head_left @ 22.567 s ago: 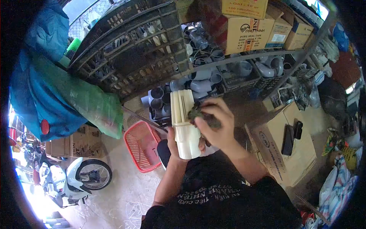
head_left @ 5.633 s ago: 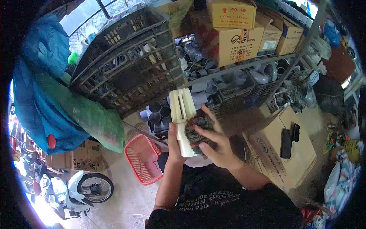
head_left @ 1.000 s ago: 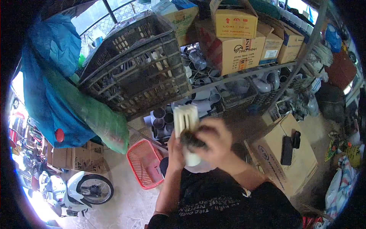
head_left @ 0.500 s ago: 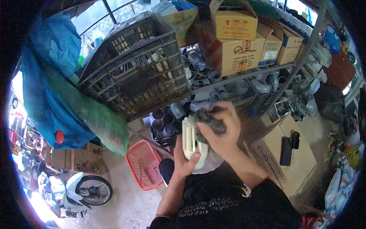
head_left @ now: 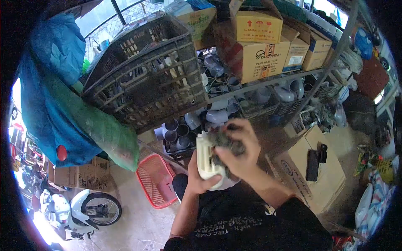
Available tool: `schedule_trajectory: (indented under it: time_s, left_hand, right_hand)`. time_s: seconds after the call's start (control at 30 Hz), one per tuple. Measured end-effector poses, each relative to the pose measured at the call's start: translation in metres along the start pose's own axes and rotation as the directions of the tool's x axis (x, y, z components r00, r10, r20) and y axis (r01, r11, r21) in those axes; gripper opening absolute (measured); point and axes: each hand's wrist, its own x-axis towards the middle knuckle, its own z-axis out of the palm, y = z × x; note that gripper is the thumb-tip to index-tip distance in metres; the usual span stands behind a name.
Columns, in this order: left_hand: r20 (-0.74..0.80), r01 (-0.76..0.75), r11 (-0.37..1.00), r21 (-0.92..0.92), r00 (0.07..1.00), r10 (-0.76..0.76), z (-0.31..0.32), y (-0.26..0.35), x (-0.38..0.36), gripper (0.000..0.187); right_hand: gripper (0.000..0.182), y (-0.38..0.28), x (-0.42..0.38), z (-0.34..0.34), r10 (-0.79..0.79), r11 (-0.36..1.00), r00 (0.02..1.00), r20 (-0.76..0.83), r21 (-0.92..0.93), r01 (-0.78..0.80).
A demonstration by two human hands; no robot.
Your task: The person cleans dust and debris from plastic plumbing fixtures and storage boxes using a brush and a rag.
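My left hand [head_left: 198, 175] is closed around a cream-white slotted plastic part [head_left: 205, 157], held upright in front of my body. Its thumb lies across the part's rounded lower end. My right hand [head_left: 247, 150] grips a dark grey, crumpled cloth [head_left: 227, 142] and presses it against the right side of the slotted part. The cloth hides much of that side, and the right fingers are partly blurred.
A red plastic basket [head_left: 155, 180] stands on the floor at left. Ahead are a large black crate [head_left: 142, 90], grey pipe fittings [head_left: 217, 116] and cardboard boxes [head_left: 264, 58] on a shelf. A flat carton [head_left: 322, 175] bears two black objects. A motorbike [head_left: 79, 209] is lower left.
The slotted part has shifted slightly left and turned a little in my left hand. My right hand and the cloth have moved slightly over its side.
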Motion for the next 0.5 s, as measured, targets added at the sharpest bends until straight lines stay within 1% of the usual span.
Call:
schedule_trajectory:
  time_s: [0.03, 0.13, 0.17, 0.2, 0.27, 0.3, 0.33, 0.4, 0.43, 0.47, 0.5]
  left_hand:
    - [0.013, 0.112, 0.977, -0.183, 0.994, -0.112, 0.005, 0.010, -0.001, 0.088]
    - [-0.051, 0.049, 0.976, -0.211, 0.997, -0.061, 0.004, -0.004, -0.006, 0.092]
    - [-0.043, 0.052, 0.965, -0.256, 0.997, -0.065, 0.002, -0.009, -0.010, 0.098]
    - [-0.187, 0.138, 0.947, -0.290, 0.962, -0.197, -0.003, -0.029, -0.020, 0.107]
    - [-0.191, 0.193, 0.929, -0.315, 0.946, -0.261, -0.018, -0.026, -0.012, 0.109]
    - [-0.173, 0.113, 0.927, -0.358, 0.967, -0.185, -0.023, -0.031, -0.009, 0.108]
    - [-0.098, 0.107, 0.941, -0.321, 0.985, -0.145, -0.019, -0.013, 0.000, 0.104]
    - [-0.100, 0.102, 0.953, -0.285, 0.986, -0.135, -0.011, -0.001, 0.003, 0.099]
    - [-0.157, 0.092, 0.952, -0.290, 0.977, -0.143, -0.002, 0.006, -0.003, 0.096]
    - [-0.088, 0.104, 0.963, -0.251, 0.988, -0.129, -0.001, 0.009, -0.004, 0.095]
    - [-0.093, 0.097, 0.961, -0.257, 0.988, -0.125, -0.002, 0.004, -0.005, 0.094]
  right_hand:
    - [0.036, -0.006, -0.003, -0.001, -0.011, 1.000, 1.000, 0.020, -0.020, 0.011]
    - [0.040, -0.008, -0.018, -0.004, -0.025, 0.997, 0.995, 0.100, -0.072, 0.032]
    - [0.042, -0.007, -0.025, -0.006, -0.028, 0.996, 0.991, 0.127, -0.086, 0.040]
    - [0.041, -0.009, -0.036, -0.005, 0.024, 0.998, 0.978, 0.205, -0.056, -0.013]
    - [0.040, -0.007, -0.055, 0.001, -0.017, 0.999, 0.972, 0.234, -0.032, 0.025]
    - [0.040, -0.003, -0.059, 0.002, -0.015, 1.000, 0.971, 0.237, 0.026, 0.009]
    - [0.040, -0.001, -0.052, 0.002, -0.029, 0.999, 0.973, 0.231, -0.016, 0.033]
    - [0.040, 0.002, -0.030, 0.000, -0.036, 0.993, 0.975, 0.221, -0.100, 0.059]
    - [0.036, -0.002, -0.014, 0.003, -0.016, 0.996, 0.992, 0.122, -0.089, 0.027]
    - [0.032, 0.001, -0.001, 0.003, -0.022, 0.994, 0.999, 0.034, -0.104, 0.025]
    - [0.031, 0.003, 0.003, 0.006, 0.001, 0.996, 1.000, 0.001, -0.092, -0.001]
